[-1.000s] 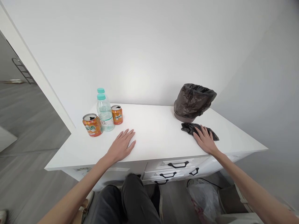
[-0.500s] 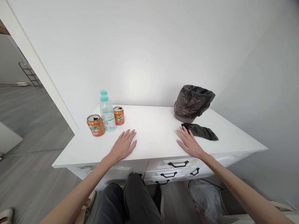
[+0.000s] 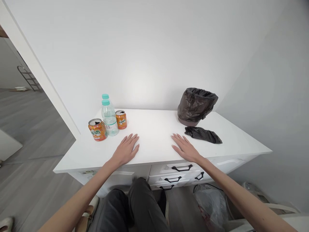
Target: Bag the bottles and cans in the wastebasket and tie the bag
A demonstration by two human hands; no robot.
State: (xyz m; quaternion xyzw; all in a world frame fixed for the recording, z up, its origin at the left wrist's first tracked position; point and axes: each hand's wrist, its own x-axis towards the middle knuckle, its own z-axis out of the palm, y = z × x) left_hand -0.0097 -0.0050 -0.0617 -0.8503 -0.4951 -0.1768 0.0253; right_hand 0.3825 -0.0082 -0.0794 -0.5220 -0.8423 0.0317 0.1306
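Observation:
My left hand (image 3: 126,149) lies flat on the white cabinet top (image 3: 154,135), fingers spread and holding nothing. Just beyond it stand an orange soda can (image 3: 97,130) with its top opened, a clear water bottle (image 3: 111,124) with a teal cap, and a second orange can (image 3: 121,120). Another teal-capped bottle (image 3: 105,96) is mostly hidden behind the first. My right hand (image 3: 185,148) also rests palm down with fingers apart. Close to its right is a folded black plastic bag (image 3: 204,134). Behind that sits a small bin (image 3: 196,106) lined with a black bag.
Drawers with black handles (image 3: 182,168) face me below the top. A clear plastic bag (image 3: 211,204) is on the floor at right. White wall rises behind the cabinet. A metal ladder (image 3: 27,77) stands far off at left.
My right hand has slid left, away from the folded black bag it was touching or overlapping. My left hand stays in place on the cabinet top. The view has shifted slightly.

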